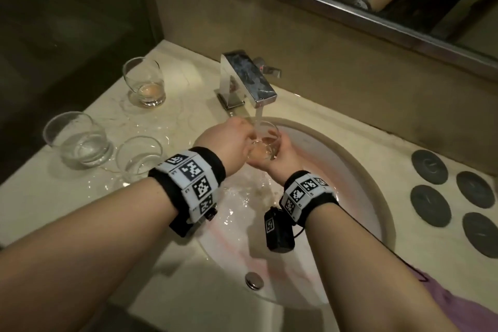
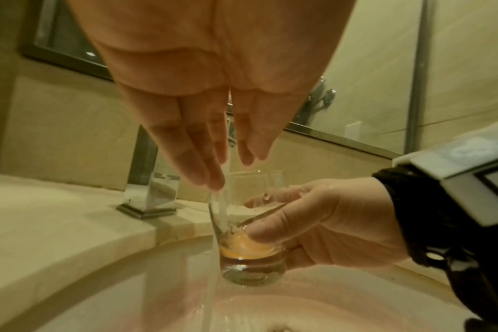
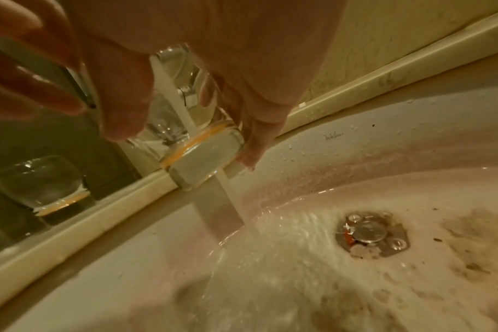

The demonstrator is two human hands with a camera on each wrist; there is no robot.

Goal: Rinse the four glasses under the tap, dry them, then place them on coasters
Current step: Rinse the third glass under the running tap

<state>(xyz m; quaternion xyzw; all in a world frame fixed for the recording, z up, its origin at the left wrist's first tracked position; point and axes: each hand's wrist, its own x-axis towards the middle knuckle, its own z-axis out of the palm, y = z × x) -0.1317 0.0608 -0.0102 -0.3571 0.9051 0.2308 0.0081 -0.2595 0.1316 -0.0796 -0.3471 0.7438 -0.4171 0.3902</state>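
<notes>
Over the sink, my right hand (image 1: 280,159) grips a clear glass (image 1: 265,140) low on its body, thumb against the side. Orange residue sits at the bottom of this glass (image 2: 247,247), and the tap's stream (image 1: 260,113) runs down past its rim. My left hand (image 1: 231,137) hovers above it with straight fingers (image 2: 211,177) dipping into the stream at the rim. Three more glasses stand on the left counter: one with orange residue (image 1: 144,81), a wide one (image 1: 78,140) and a smaller one (image 1: 140,156). Several dark round coasters (image 1: 430,205) lie on the right counter.
The chrome tap (image 1: 248,78) stands behind the basin (image 1: 350,170), where water spreads toward the drain (image 3: 370,233). The left counter is wet around the glasses. A purple cloth (image 1: 458,302) lies at the bottom right. A mirror runs along the back wall.
</notes>
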